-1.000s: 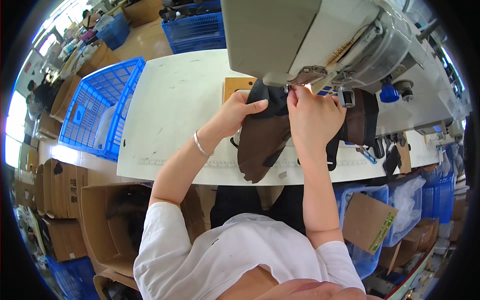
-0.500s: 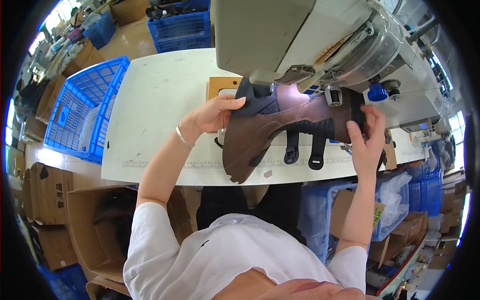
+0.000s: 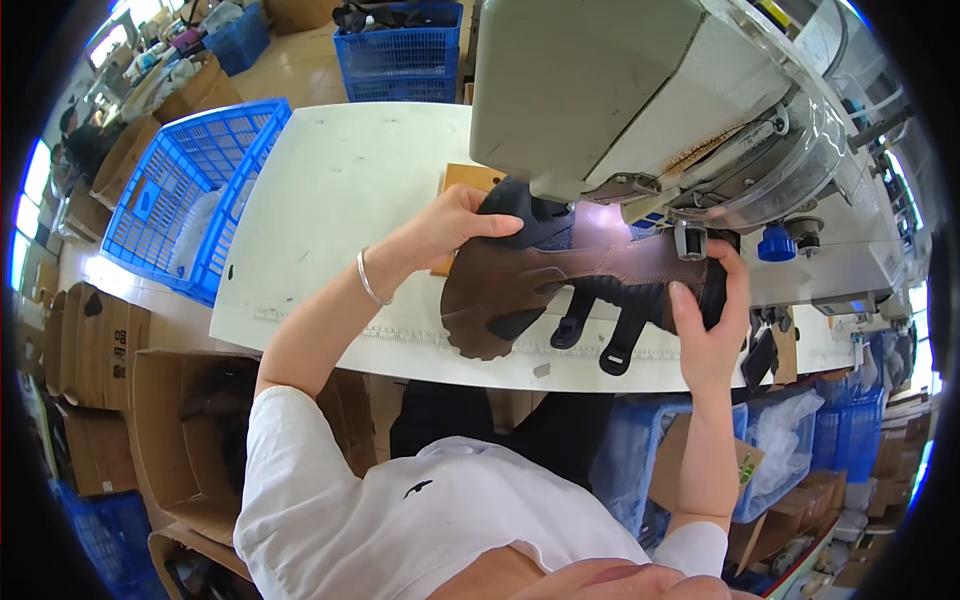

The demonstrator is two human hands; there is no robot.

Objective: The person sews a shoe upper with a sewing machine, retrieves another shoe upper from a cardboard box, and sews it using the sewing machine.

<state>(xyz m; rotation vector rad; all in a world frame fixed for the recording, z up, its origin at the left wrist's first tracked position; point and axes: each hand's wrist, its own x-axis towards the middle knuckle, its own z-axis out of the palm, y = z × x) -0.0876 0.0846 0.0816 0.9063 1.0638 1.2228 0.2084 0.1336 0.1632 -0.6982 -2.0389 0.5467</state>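
Note:
A brown shoe or boot upper [image 3: 500, 285] with dark panels lies under the head of a sewing machine [image 3: 590, 95], at the lit spot near the needle. Two black straps [image 3: 628, 335] hang from its near edge. My left hand [image 3: 440, 230] pinches the dark flap at the upper's left part, thumb on top. My right hand [image 3: 718, 330] is closed around its dark right end, thumb on the near side and fingers over the far side. The needle tip is hidden behind the machine's parts.
A white table [image 3: 330, 200] with a printed ruler strip carries the machine. A blue crate [image 3: 215, 240] stands at its left edge, another blue crate [image 3: 400, 60] beyond. Cardboard boxes [image 3: 165, 400] stand low left. Blue bins [image 3: 640, 440] with plastic bags are low right.
My right hand has closed from a looser pose onto the upper's right end. The upper has turned slightly, its left part going away from me relative to the machine. The whole view has shifted.

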